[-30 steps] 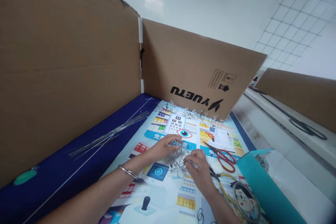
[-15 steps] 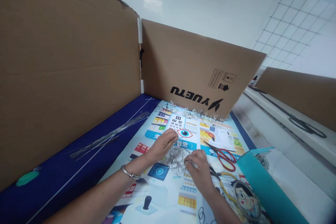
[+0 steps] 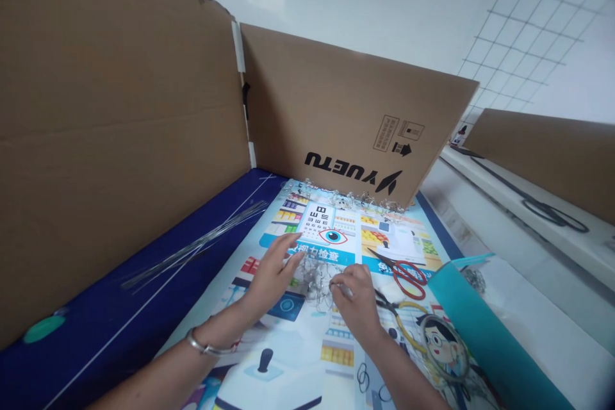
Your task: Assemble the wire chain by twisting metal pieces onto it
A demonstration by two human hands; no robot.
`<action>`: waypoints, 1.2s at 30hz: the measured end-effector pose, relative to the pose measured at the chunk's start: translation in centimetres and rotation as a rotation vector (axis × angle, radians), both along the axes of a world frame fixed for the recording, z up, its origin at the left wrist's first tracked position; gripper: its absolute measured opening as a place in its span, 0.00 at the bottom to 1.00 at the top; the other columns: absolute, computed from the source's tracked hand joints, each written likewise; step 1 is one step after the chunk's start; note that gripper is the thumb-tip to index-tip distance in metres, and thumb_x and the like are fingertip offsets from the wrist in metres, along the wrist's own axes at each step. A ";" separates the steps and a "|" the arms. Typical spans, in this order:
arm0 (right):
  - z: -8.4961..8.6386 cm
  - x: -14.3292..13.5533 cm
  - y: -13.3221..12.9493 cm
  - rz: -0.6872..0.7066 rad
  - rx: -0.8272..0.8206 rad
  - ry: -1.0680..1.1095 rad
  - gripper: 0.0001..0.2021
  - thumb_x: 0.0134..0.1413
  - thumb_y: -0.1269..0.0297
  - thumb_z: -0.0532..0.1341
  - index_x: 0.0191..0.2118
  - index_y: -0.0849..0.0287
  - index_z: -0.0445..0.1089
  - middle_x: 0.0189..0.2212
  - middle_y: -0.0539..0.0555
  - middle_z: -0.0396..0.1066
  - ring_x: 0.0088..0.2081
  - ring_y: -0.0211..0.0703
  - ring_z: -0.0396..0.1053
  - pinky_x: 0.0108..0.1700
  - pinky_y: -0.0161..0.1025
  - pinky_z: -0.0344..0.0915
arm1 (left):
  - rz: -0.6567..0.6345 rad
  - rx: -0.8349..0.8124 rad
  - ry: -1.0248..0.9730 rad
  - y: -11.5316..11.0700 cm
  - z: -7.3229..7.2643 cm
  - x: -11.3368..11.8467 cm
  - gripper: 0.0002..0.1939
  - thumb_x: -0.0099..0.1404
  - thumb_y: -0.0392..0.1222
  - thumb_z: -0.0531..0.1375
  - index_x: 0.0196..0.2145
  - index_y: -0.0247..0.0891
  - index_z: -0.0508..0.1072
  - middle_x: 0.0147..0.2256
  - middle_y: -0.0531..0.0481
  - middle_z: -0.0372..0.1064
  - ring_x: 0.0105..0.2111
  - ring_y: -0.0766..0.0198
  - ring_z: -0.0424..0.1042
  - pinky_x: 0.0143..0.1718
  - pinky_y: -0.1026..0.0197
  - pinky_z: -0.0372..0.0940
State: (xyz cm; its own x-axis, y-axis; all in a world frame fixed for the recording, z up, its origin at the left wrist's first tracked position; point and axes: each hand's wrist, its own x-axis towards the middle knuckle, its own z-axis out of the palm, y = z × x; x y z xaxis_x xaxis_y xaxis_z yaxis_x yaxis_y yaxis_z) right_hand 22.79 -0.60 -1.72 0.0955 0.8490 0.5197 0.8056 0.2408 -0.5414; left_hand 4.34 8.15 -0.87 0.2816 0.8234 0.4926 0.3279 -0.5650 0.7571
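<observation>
A loose tangle of thin silvery wire lies on the printed sheet, between my two hands. My left hand is just left of it, thumb and fingers apart, with nothing visible between them. On the other side, my right hand pinches the edge of the wire tangle with thumb and forefinger. Red-handled scissors lie beyond my right hand, blades pointing left. Closer to me, yellow-handled pliers rest beside my right wrist, partly against a coil of wire.
Cardboard walls stand at the left and the back. Small wire pieces line the back wall's foot. Straight wires lie on the blue surface at left. A teal box stands at right.
My left hand has opened from a pinch and drawn back to the left of the wire tangle. My right hand keeps its pinch. The whole view has shifted slightly.
</observation>
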 end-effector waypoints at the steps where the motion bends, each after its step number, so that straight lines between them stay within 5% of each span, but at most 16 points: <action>1: 0.0 0.0 0.0 -0.007 0.009 -0.006 0.07 0.46 0.75 0.58 0.28 0.56 0.70 0.29 0.51 0.61 0.37 0.43 0.58 0.41 0.43 0.57 | 0.072 0.041 -0.024 -1.2 0.1 -0.3 0.15 0.65 0.41 0.51 0.49 0.39 0.64 0.48 0.44 0.64 0.47 0.58 0.65 0.48 0.54 0.62; 3: 0.0 -0.2 -0.1 -0.021 0.029 -0.022 0.07 0.46 0.75 0.58 0.28 0.56 0.71 0.29 0.51 0.61 0.36 0.43 0.58 0.41 0.43 0.57 | 0.041 0.159 -0.021 -3.8 0.3 -0.6 0.10 0.64 0.37 0.52 0.43 0.39 0.68 0.43 0.46 0.68 0.45 0.58 0.67 0.49 0.54 0.61; 5: 0.1 -0.3 -0.2 -0.025 0.040 -0.042 0.07 0.45 0.75 0.58 0.28 0.56 0.71 0.29 0.52 0.61 0.36 0.43 0.58 0.41 0.43 0.56 | -0.156 0.275 0.053 -6.4 0.3 -0.5 0.12 0.63 0.33 0.53 0.43 0.41 0.68 0.40 0.47 0.70 0.43 0.60 0.68 0.48 0.57 0.63; 8: 0.5 -0.5 -0.5 -0.034 0.038 -0.071 0.07 0.46 0.75 0.58 0.28 0.57 0.71 0.30 0.52 0.62 0.37 0.44 0.57 0.41 0.43 0.56 | -0.352 0.248 0.246 -8.8 0.0 0.1 0.16 0.63 0.32 0.51 0.48 0.41 0.65 0.42 0.46 0.71 0.41 0.61 0.70 0.42 0.60 0.67; 15: 1.1 -0.8 -0.9 -0.048 0.053 -0.097 0.06 0.47 0.73 0.58 0.29 0.57 0.71 0.31 0.53 0.62 0.38 0.45 0.57 0.42 0.44 0.55 | -0.202 0.192 0.440 -8.9 -1.6 0.5 0.22 0.64 0.34 0.50 0.56 0.38 0.55 0.53 0.42 0.62 0.52 0.57 0.63 0.50 0.53 0.64; 24: 0.6 -0.8 -0.8 0.011 0.059 -0.111 0.08 0.47 0.75 0.57 0.31 0.57 0.71 0.31 0.53 0.62 0.38 0.45 0.57 0.41 0.44 0.56 | -0.204 0.013 0.455 -9.4 -2.4 2.2 0.33 0.59 0.30 0.50 0.61 0.38 0.45 0.61 0.42 0.48 0.60 0.56 0.50 0.56 0.50 0.56; 31: 0.4 -0.6 -0.7 0.046 0.058 -0.118 0.08 0.47 0.76 0.57 0.31 0.57 0.71 0.30 0.53 0.63 0.37 0.45 0.57 0.40 0.44 0.58 | -0.174 -0.229 0.348 -8.8 -1.0 2.8 0.24 0.60 0.29 0.47 0.54 0.40 0.55 0.48 0.43 0.66 0.44 0.56 0.70 0.43 0.55 0.65; 36: 0.2 -0.3 -0.7 0.061 0.008 -0.124 0.07 0.49 0.74 0.58 0.33 0.56 0.71 0.30 0.53 0.64 0.38 0.45 0.58 0.41 0.44 0.58 | -0.118 -0.266 0.295 -7.6 -1.5 2.8 0.16 0.64 0.32 0.45 0.47 0.41 0.60 0.38 0.48 0.71 0.36 0.59 0.72 0.39 0.58 0.64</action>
State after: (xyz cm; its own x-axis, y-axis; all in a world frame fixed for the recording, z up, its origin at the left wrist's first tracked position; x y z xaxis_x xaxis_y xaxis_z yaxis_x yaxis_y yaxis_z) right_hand 22.46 -1.32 -1.49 -0.0217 0.8469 0.5312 0.8496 0.2957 -0.4368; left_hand 7.16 0.54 -2.35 0.4788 0.8648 0.1511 0.4975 -0.4090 0.7650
